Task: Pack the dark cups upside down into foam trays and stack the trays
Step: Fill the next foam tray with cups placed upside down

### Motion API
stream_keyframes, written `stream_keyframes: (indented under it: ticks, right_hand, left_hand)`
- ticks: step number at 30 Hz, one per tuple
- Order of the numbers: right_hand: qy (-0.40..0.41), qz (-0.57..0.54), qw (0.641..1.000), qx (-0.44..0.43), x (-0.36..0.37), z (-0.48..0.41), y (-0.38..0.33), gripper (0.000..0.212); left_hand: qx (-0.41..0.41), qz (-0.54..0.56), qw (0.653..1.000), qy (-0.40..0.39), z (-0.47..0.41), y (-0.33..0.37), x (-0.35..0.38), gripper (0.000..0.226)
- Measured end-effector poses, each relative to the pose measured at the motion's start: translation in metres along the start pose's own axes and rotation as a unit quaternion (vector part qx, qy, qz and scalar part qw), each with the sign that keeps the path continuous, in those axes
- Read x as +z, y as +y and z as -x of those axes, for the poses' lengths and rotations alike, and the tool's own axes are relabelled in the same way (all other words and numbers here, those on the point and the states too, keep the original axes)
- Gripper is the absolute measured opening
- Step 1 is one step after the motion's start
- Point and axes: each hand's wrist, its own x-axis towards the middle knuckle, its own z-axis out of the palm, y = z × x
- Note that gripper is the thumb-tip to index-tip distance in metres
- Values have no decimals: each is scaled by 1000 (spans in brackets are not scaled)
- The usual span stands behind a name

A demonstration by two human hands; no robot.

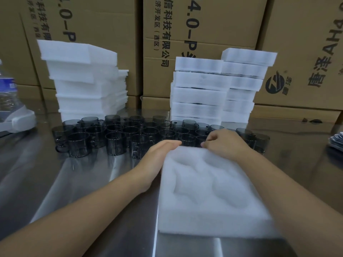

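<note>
Nearest item: one empty foam tray (207, 186), laid flat on the steel counter (92, 173), moulded cavities facing up and unfilled.

Left hand (159, 154): open, fingers straight, laid against the tray's far left edge. Right hand (224, 143): fingers curled at the tray's far edge; whether foam is pinched or merely touched cannot be told.

Dark cups (118, 138): clustered just beyond the tray, apparently mouth up, none yet packed in this tray.

Step judged in hand: squaring the tray before loading. The tray is best steadied with one hand while each cup is inverted and seated rim down in a cavity; the foam is light and likely to slide on steel.

Surroundings: empty foam stack (87, 80) upper left; filled tray stacks (198, 93) upper centre-right, in front of cardboard cartons (213, 25); water bottle (7, 93) at left edge.

Obstruction: the nearest cups crowd the tray's far edge and could be knocked.
</note>
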Motion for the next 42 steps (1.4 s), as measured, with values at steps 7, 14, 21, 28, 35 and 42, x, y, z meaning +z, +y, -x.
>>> stream_keyframes:
  ticks: [7,14,21,28,35,42]
  right_hand:
    - [123,-141,982,-27,-18,18,-2,23]
    - [136,-189,972,-14,-21,19,-8,23]
    - [143,-175,974,-29,-18,19,-7,23]
    - [142,-227,963,-25,-19,15,-8,25]
    - [95,-387,916,-48,-24,13,-1,20]
    - [96,-384,913,-95,-24,15,1,18]
  left_hand:
    - [10,1,1000,-18,-6,-5,-1,29]
    - [92,-285,953,-50,-19,36,3,50]
    - [169,-314,934,20,-38,65,59,55]
    - [-21,141,990,22,-49,39,55,14]
    - [-38,261,964,-43,-52,36,42,27]
    - [-52,199,970,-131,-47,36,42,36]
